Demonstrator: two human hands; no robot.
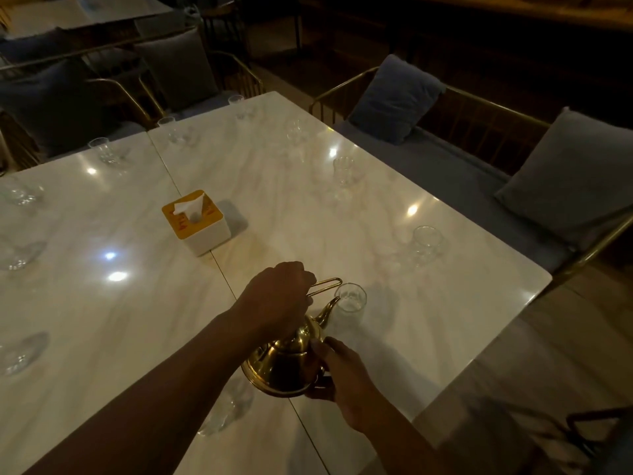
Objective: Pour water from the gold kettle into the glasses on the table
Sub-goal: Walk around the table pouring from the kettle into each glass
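The gold kettle [286, 363] is tilted forward above the white marble table [394, 337], its curved spout reaching the rim of a clear glass [350, 297]. My left hand [279, 299] grips the kettle's thin wire handle from above. My right hand [337, 375] holds the kettle's body at its right side and base. Several other clear glasses stand around the table, among them one at the right edge [426, 243], one farther back [343, 170], and one under my left forearm [226, 409].
A white tissue box with a yellow top [195, 219] sits mid-table. A seam [191, 207] runs between two joined tabletops. Benches with grey cushions [568, 180] line the right and far sides. The table's near right corner [544, 279] drops to the floor.
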